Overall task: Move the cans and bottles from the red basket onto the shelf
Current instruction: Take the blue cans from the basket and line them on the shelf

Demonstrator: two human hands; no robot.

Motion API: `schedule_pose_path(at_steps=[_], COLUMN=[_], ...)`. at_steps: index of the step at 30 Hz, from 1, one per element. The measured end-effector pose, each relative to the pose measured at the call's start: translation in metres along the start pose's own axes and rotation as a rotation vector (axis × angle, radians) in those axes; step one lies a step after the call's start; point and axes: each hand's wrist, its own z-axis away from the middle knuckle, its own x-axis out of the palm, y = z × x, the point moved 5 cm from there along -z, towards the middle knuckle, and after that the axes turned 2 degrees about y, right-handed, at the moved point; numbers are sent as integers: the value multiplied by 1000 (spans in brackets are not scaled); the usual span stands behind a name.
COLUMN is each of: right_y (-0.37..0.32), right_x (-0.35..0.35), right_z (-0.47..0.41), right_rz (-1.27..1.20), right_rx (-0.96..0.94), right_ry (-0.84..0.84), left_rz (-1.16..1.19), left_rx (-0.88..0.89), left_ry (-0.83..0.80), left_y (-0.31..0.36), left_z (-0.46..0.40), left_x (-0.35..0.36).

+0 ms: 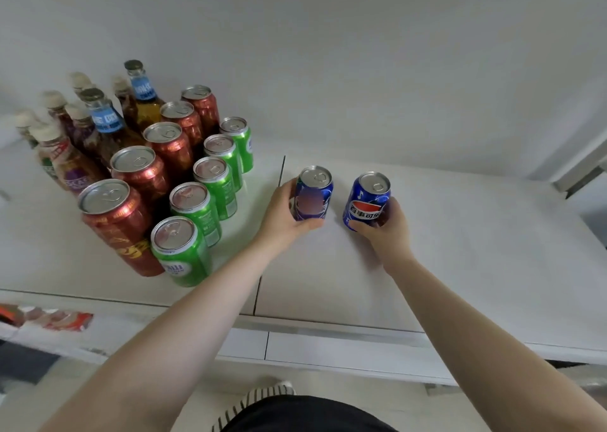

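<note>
**Blue cans, one in each hand, over the white shelf**

Head cam: the left hand [289, 213] is curled round a blue aluminium cola can [313, 193], and the right hand [384, 224] grips a second blue cola can with a red-and-white logo [366, 200]. Both cans are upright, near each other but apart, low over the flat white shelf [460, 234]; can't tell if they touch it. Off to the left stand a row of red cans [144, 168], a row of green cans [210, 185] just beside it, and capped bottles [98, 119] behind.
</note>
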Motion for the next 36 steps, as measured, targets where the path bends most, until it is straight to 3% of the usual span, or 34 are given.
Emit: schedule_pose_path(at_steps=[3,8,21,30,36], right_y=[1,-5,-13,-11,-16], right_x=[1,14,39,37,15], right_z=[-9,-43,-96,-94,-54], right_rz=[41,46,66,144,272], right_rx=[-12,21,45,77,97], right_ry=[-3,30,50,26,51], left_rz=[-104,-164,-235,-196,-411], left_rx=[-13,-34,-82,-101,-104], left_ry=[194,280,217,192,238], left_y=[-1,1,4,4,20], left_z=[-2,-38,-103,-95,-45], left_x=[5,0,0,6,3])
